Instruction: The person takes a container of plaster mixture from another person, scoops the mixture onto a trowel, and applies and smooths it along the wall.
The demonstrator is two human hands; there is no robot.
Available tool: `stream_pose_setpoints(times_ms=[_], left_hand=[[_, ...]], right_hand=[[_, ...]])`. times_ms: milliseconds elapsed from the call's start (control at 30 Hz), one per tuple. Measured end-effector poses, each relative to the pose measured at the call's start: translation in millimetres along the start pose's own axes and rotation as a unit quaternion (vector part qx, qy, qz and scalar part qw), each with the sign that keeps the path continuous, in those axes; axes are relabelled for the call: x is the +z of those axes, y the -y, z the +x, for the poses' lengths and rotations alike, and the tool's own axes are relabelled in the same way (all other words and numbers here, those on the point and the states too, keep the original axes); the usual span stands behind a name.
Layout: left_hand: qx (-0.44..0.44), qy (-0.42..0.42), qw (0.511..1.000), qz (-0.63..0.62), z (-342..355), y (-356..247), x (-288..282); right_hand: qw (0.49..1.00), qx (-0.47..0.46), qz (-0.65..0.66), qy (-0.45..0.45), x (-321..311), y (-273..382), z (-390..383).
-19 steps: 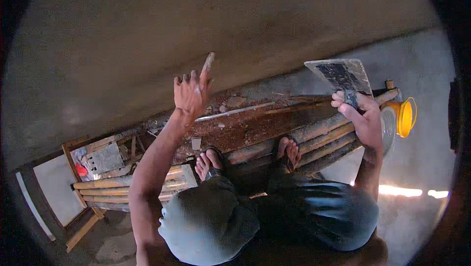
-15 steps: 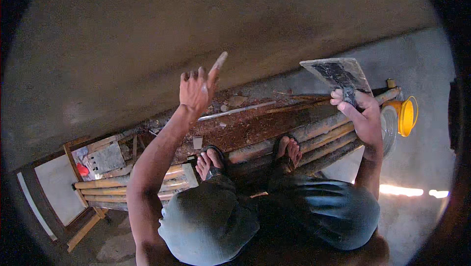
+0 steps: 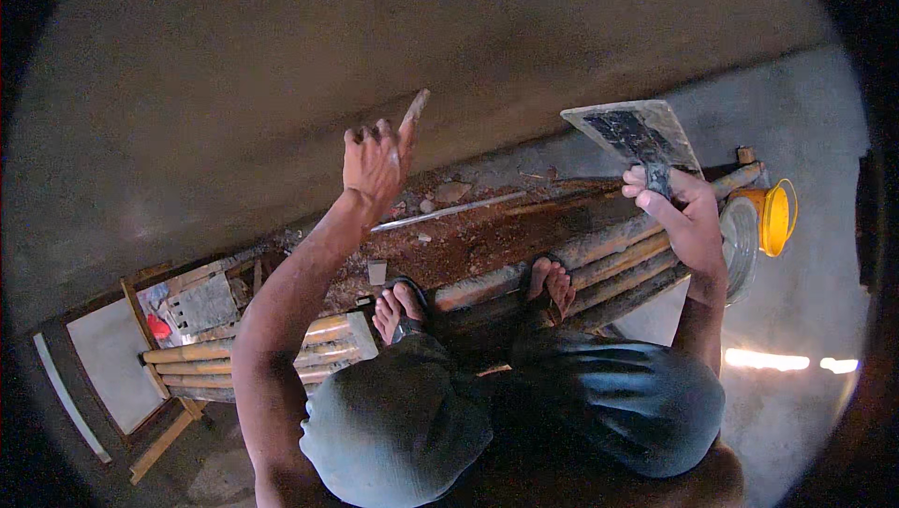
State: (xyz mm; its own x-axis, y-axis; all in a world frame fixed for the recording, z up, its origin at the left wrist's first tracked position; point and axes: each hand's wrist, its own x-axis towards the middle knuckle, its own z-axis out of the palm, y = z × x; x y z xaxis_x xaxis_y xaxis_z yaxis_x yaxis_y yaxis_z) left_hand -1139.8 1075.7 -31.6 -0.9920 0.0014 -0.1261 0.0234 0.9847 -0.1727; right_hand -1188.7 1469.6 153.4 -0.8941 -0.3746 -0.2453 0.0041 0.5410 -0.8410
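My right hand (image 3: 688, 222) is wrapped round the dark handle of a plastering trowel (image 3: 641, 129). Its flat rectangular blade is smeared grey and tilted up, apart from the wall. Close to the brown-grey plastered wall (image 3: 449, 30), my left hand (image 3: 375, 166) has its outer fingers curled in. A narrow, pale grey tip (image 3: 417, 107) sticks out beyond the index finger towards the wall; whether it is a small tool or the mortar-coated finger itself I cannot tell.
My sandalled feet stand on a scaffold of bamboo poles (image 3: 609, 269). Beneath lie reddish dirt and rubble (image 3: 478, 236). A yellow bucket (image 3: 775, 218) is at the right, beside a round translucent tub (image 3: 743, 250). A pale board (image 3: 206, 307) and wooden frame (image 3: 167, 438) stand at the left.
The trowel and my right hand have shifted slightly up and left. My left hand has moved slightly, its pale tip a little higher. Both hands keep their grip.
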Motion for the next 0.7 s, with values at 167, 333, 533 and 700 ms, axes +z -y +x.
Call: stream_pose_setpoints(times_ms=[167,333,533,700], left_hand=[[0.014,-0.074,0.997,-0.003,-11.6,3.4,4.6],[-0.011,-0.002,1.000,0.008,-16.6,16.8,5.1],[-0.003,0.015,1.000,0.011,-18.3,20.1,-4.1],[0.002,-0.038,0.999,0.023,-22.4,29.8,1.9]], right_hand=[[1.000,0.007,0.027,-0.002,5.0,4.4,-0.1],[1.000,0.004,-0.001,0.010,1.4,5.9,1.1],[1.000,0.017,0.018,0.015,6.0,5.5,3.5],[1.000,0.011,0.012,0.019,10.2,6.0,5.6]])
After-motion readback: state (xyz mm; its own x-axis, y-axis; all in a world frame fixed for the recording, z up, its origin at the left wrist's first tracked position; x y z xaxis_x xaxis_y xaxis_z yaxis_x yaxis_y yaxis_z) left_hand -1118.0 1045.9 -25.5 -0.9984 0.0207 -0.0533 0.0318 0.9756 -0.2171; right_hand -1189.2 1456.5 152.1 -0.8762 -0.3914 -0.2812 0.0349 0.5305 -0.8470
